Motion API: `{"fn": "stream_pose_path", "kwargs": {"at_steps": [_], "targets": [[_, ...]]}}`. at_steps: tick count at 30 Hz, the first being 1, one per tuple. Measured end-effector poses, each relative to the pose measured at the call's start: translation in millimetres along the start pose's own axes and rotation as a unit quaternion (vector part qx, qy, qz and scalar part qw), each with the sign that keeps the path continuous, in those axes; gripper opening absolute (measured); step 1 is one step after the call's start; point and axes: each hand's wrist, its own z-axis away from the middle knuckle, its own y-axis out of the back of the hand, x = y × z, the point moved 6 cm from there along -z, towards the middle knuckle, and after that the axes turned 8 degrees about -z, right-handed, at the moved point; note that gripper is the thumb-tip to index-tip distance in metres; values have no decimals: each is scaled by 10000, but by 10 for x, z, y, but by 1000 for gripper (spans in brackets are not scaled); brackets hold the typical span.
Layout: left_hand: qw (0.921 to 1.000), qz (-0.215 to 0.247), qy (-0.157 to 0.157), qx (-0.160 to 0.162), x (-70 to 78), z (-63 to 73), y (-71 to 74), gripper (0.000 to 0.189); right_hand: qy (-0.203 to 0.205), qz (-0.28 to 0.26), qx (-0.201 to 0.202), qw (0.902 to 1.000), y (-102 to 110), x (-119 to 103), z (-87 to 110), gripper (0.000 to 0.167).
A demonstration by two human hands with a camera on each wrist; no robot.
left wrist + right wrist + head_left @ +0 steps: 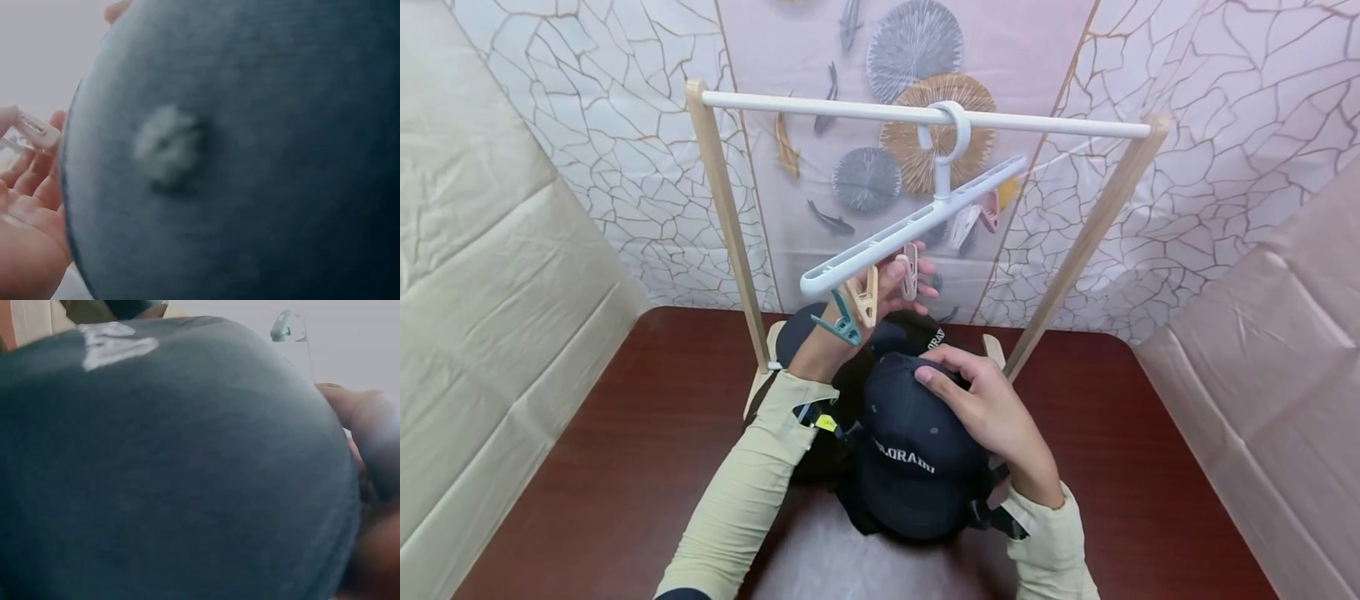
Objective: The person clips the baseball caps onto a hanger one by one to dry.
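In the head view a navy baseball cap (895, 408) with white COLORADO lettering hangs brim down, tilted toward me. My right hand (992, 404) grips its crown from the right, thumb on top. My left hand (887, 292) is behind the cap, under a white clip hanger (910, 225); it pinches a pale pink clothes clip (909, 273) between thumb and fingers. Beside that clip hang a beige clip (867, 298) and a teal clip (842, 321). The cap fills most of both wrist views and hides part of each hand. The pale clip (39, 131) also appears in the left wrist view.
The hanger hooks over the white rail (820, 107) of a wooden-legged rack (722, 217). A white clip (962, 227) and a pink clip (990, 210) hang at its far end. More dark caps (796, 332) lie on the reddish-brown table (625, 433) beneath.
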Motion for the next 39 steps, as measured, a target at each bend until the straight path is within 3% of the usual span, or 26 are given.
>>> {"fn": "stream_pose_path", "kwargs": {"at_steps": [2,6,12,19,28,30,37,39], "targets": [[9997,-236,118,-7,94,1,-25,43,42,14,-15,10000,-11,-15,-52,10],[9988,-392,290,-100,218,-6,-62,44,115,6,-41,9999,-32,-30,-132,12],[9979,-647,4,-35,323,-2,-84,40,174,5,-95,9998,-52,-57,-198,12],[9932,-1141,-198,-68,374,10,-100,38,316,-1,-147,9994,-41,-126,-239,10],[9858,-1613,-326,324,489,135,-124,30,342,3,251,9991,22,-166,-301,11],[9856,-1625,-258,378,488,151,-138,28,388,-121,328,9986,41,-161,-304,11],[9732,-2229,-430,358,442,150,-121,29,817,-87,556,9951,118,-238,-287,9],[9743,-2184,-471,280,410,136,-106,27,944,-44,524,9941,139,-260,-285,9]]}}
